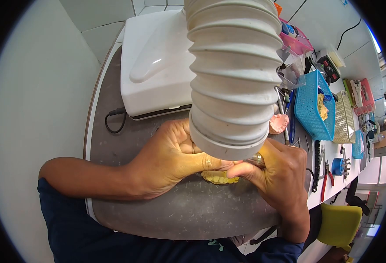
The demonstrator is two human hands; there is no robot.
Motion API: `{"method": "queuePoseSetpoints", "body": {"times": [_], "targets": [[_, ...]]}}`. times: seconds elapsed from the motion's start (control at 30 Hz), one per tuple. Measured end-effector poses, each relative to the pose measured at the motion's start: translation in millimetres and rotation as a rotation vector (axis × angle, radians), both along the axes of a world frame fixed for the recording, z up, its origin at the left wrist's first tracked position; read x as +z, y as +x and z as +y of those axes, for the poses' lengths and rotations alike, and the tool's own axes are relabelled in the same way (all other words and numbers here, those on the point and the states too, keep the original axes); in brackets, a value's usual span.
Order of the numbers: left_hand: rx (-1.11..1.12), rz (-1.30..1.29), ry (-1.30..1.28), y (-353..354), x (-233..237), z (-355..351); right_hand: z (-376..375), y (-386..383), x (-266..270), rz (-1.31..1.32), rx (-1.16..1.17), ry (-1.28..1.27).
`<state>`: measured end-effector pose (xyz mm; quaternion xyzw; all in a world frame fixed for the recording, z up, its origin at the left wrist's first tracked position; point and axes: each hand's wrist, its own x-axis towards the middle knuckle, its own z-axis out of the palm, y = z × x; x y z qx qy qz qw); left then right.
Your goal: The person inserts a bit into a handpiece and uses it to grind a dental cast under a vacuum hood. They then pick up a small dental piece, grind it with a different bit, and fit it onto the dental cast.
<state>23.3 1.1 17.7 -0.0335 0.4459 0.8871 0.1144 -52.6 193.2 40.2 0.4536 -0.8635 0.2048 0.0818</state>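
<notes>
Two bare hands are working close together beneath a ribbed white hose (234, 83). The right hand (283, 173) is gripping a metallic tool (257, 160), its thumb meeting that of the left hand (173, 153), whose fingers are curling partly out of sight under the hose; what they are holding cannot be told. A yellowish dental model (219, 177) is showing just beside the thumbs, over the gray table (171, 219). A pink cast (279, 123) is sitting near a blue basket (311, 109).
</notes>
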Motion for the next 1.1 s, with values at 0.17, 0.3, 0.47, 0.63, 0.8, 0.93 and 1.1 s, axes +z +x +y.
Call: {"method": "queuePoseSetpoints", "body": {"times": [0.17, 0.3, 0.47, 0.63, 0.8, 0.93, 1.1], "targets": [[-0.005, 0.011, 0.007, -0.4, 0.6, -1.0, -0.5, -0.2, 1.9, 0.004, -0.018, 0.029], [-0.015, 0.021, 0.008, -0.2, 0.8, -1.3, 0.1, -0.5, 0.0, -0.015, -0.012, 0.010], [-0.008, 0.018, 0.015, -0.5, 1.1, -1.2, -0.3, 0.5, 3.0, 0.001, -0.021, 0.039], [-0.005, 0.027, 0.017, 0.2, 1.4, -1.1, 0.2, -0.3, 1.7, 0.006, -0.013, 0.030], [-0.001, 0.001, 0.036, 0.5, 1.7, -0.8, 0.7, 0.3, -0.1, 0.021, 0.013, 0.005], [-0.009, 0.004, 0.014, 0.4, 1.9, -1.6, 0.1, -0.2, 1.2, 0.022, -0.010, 0.012], [-0.013, 0.007, 0.036, 0.8, 1.8, -1.6, 2.0, -0.2, 0.7, 0.043, 0.026, 0.029]]}}
